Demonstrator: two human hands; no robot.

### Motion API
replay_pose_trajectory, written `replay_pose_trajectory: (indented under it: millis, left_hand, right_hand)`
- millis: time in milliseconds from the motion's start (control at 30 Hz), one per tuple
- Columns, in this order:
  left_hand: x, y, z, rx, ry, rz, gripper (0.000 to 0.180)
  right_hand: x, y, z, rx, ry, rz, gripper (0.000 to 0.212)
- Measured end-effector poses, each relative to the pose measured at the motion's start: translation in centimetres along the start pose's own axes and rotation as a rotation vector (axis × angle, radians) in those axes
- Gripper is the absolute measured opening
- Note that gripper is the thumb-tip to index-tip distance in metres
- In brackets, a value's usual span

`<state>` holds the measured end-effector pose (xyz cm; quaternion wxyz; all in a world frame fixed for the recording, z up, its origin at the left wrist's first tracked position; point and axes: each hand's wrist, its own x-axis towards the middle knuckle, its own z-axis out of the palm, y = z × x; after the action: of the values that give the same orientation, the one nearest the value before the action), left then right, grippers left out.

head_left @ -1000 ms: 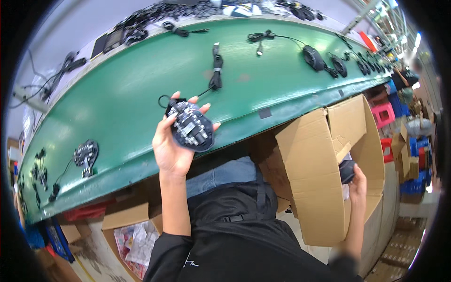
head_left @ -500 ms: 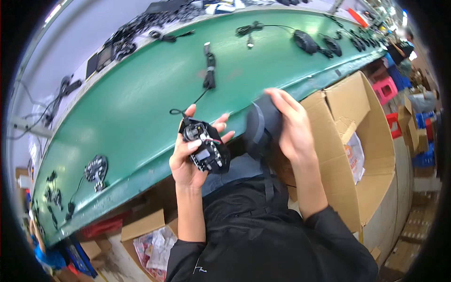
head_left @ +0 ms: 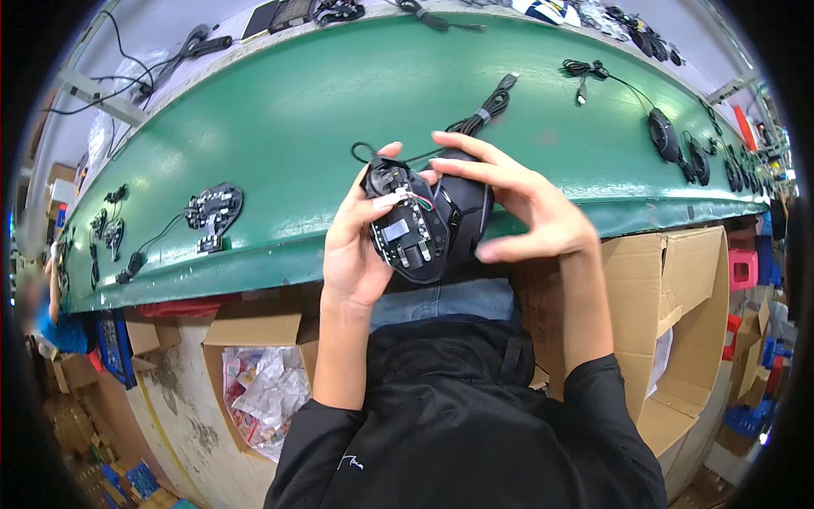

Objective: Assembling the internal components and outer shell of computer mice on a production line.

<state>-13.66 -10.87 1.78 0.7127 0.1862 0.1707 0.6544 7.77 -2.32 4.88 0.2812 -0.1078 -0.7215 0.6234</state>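
My left hand (head_left: 354,246) grips an opened computer mouse base (head_left: 407,229), its circuit board and thin coloured wires facing up. The thumb lies over the board's edge. Close against the base's right side is a black mouse top shell (head_left: 468,204), with my right hand (head_left: 534,204) around it, fingers over the far end and thumb at the near end. Whether the two parts touch cannot be made out. From the base a black cord leads to a tied cable bundle (head_left: 485,114) with a metal plug, lying on the green belt beyond my hands.
On the green work surface (head_left: 288,110), another opened mouse base (head_left: 214,212) lies to the left. Assembled mice (head_left: 664,134) with cables line the right. Below the edge stand cardboard boxes (head_left: 632,297), one holding crumpled plastic (head_left: 267,390). A person in blue (head_left: 64,331) is at far left.
The top shell in my right hand has come from apart on the right to right beside the base. My view has turned, shifting the surroundings.
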Motion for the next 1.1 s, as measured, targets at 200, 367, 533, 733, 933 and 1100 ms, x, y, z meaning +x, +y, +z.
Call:
replay_pose_trajectory:
  millis: [200, 367, 533, 733, 933, 1100]
  left_hand:
    - [0.2, 0.1, 0.0, -0.078, 0.047, -0.093, 0.051]
    - [0.2, 0.8, -0.1, -0.199, 0.012, -0.221, 0.049]
    - [-0.7, 2.8, -0.3, 0.097, 0.021, -0.259, 0.049]
    - [-0.9, 1.7, 0.5, 0.119, 0.059, 0.006, 0.043]
    - [-0.4, 0.3, -0.4, -0.047, 0.066, 0.059, 0.055]
    - [-0.3, -0.7, 0.5, -0.052, 0.107, 0.106, 0.05]
  right_hand:
    - [0.8, -2.2, 0.4, -0.708, -0.102, 0.115, 0.098]
    - [-0.2, -0.1, 1.4, -0.678, 0.038, -0.006, 0.1]
    - [-1.7, -0.5, 1.8, -0.729, 0.177, 0.055, 0.079]
    - [-3.4, 0.8, 1.7, -0.97, 0.563, 0.237, 0.07]
    - [-2.4, 0.5, 3.7, -0.967, 0.602, 0.174, 0.061]
    - [-0.3, -0.1, 7.9, -0.551, 0.894, 0.071, 0.051]
